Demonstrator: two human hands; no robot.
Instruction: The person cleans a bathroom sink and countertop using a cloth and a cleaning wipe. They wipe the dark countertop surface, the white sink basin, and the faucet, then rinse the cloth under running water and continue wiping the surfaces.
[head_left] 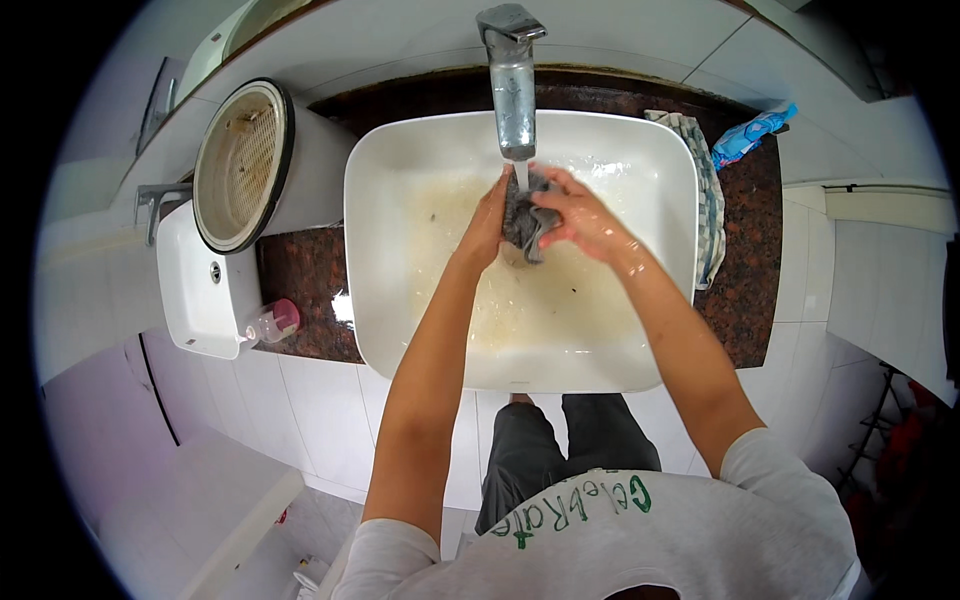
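Observation:
Water runs from the chrome faucet (514, 100) onto a wet, crumpled grey cloth (522, 222). The cloth is bunched between my two hands, above the white sink basin (372, 300). My left hand (487, 222) presses along the cloth's left side, with its fingers pointing up toward the spout and partly hidden. From the right, my right hand (580, 218) grips the cloth with curled fingers, slightly blurred by motion. Cloudy, yellowish water with a few dark specks covers the bottom of the basin.
A white bucket-like container (310, 170) with a dark rim stands left of the basin. Beyond it are a smaller white sink (190, 290) and a clear cup with a pink end (280, 320). A patterned cloth (708, 200) and a blue packet (745, 138) lie at right.

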